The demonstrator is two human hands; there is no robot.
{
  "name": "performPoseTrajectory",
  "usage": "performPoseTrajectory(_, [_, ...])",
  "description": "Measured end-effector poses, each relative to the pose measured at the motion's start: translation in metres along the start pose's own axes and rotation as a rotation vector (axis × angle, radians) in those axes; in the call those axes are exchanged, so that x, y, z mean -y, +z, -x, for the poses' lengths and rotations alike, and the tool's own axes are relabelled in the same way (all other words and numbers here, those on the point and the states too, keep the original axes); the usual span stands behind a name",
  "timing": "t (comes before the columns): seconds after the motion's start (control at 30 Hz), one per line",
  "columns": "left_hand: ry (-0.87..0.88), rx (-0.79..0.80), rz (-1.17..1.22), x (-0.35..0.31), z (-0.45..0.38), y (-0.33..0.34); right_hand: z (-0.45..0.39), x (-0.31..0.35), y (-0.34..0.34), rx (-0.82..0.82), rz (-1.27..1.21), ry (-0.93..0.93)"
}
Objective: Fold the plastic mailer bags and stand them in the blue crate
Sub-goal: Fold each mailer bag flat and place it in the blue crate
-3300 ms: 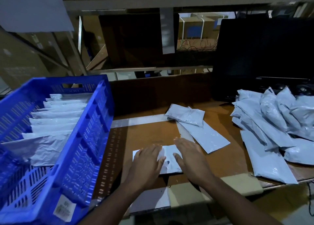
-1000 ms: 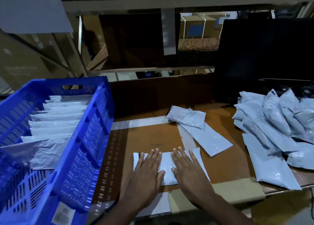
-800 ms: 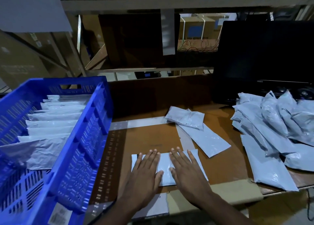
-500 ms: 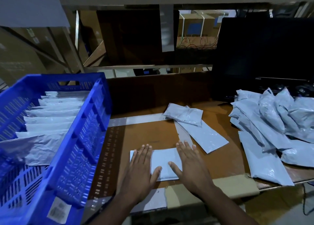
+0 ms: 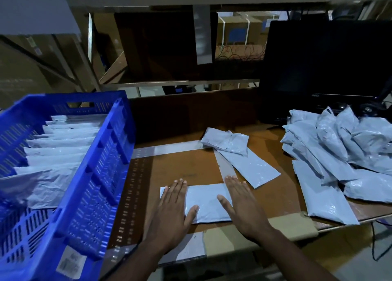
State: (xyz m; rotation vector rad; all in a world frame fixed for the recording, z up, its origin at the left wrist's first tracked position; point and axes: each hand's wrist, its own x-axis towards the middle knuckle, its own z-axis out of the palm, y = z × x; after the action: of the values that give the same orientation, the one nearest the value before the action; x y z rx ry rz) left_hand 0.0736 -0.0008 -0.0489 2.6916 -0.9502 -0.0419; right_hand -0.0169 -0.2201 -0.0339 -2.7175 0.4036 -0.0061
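A folded pale grey mailer bag point(image 5: 206, 202) lies flat on the brown table near its front edge. My left hand point(image 5: 172, 208) presses palm-down on its left end, fingers spread. My right hand point(image 5: 241, 204) presses flat on its right end. Neither hand grips it. The blue crate point(image 5: 95, 174) stands to the left, and several folded bags point(image 5: 59, 144) stand upright in a row inside it. Two more bags point(image 5: 239, 153) lie flat behind my hands, one folded on top of a longer one.
A loose heap of unfolded grey mailer bags point(image 5: 339, 157) covers the table's right side. A dark monitor point(image 5: 326, 68) stands behind the heap. Shelving and cardboard boxes fill the background. The table's front edge point(image 5: 275, 227) has taped cardboard.
My hands have slid apart from the bag's middle toward its two ends, smoothing it flat. The bag now looks shorter and neater than a second ago.
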Motion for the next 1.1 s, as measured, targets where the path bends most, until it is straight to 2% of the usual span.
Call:
performPoseTrajectory(0.1, [-0.009, 0.033, 0.054, 0.000, -0.002, -0.006, 0.000, 0.004, -0.008, 0.014, -0.036, 0.014])
performPoseTrajectory(0.2, [0.016, 0.012, 0.027, -0.001, -0.002, -0.017, 0.004, 0.005, -0.011, -0.052, 0.119, -0.054])
performPoseTrajectory(0.4, [0.127, 0.100, -0.014, -0.006, 0.011, -0.010, 0.026, 0.014, 0.007, 0.028, 0.135, -0.109])
performPoseTrajectory(0.8, [0.082, 0.106, -0.027, -0.007, 0.005, -0.004, 0.012, 0.013, 0.006, 0.047, 0.196, -0.126])
performPoseTrajectory(0.9, [0.099, 0.122, 0.009, -0.008, 0.004, -0.012, 0.009, 0.020, -0.005, -0.026, 0.177, -0.131])
performPoseTrajectory(1.0, [0.093, 0.070, 0.082, -0.011, -0.001, -0.023, -0.003, 0.031, -0.003, -0.111, 0.197, -0.166])
performPoseTrajectory(1.1, [0.128, 0.039, 0.014, -0.007, -0.005, -0.018, -0.011, 0.038, 0.014, -0.005, 0.237, -0.197])
